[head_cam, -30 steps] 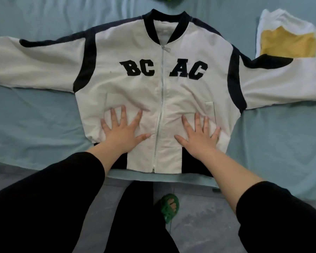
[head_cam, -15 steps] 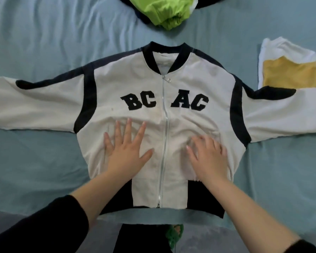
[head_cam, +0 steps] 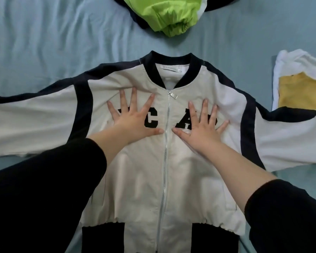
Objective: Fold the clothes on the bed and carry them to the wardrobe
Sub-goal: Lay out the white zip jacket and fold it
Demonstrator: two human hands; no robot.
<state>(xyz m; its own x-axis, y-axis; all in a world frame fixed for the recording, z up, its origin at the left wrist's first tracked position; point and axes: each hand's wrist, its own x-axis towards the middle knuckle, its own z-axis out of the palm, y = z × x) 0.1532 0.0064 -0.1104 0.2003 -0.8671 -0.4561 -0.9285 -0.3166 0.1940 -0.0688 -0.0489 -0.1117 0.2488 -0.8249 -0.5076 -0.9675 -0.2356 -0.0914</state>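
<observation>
A cream zip-up jacket (head_cam: 144,179) with black collar, black shoulder stripes and black chest letters lies face up on the bed, zipped, both sleeves spread out sideways. My left hand (head_cam: 133,117) lies flat with fingers spread on the left chest, covering part of the letters. My right hand (head_cam: 201,123) presses flat on the right chest in the same way, just across the zip. Neither hand grips any cloth.
The bed has a light blue sheet (head_cam: 53,42). A lime-green and black garment (head_cam: 171,17) is bunched beyond the collar. A folded white and yellow garment (head_cam: 299,84) lies at the right, partly under the jacket's sleeve.
Both hands have slid up the jacket front from the lower pockets to the chest letters, staying flat. My head has moved closer over the bed, so the jacket looks larger.
</observation>
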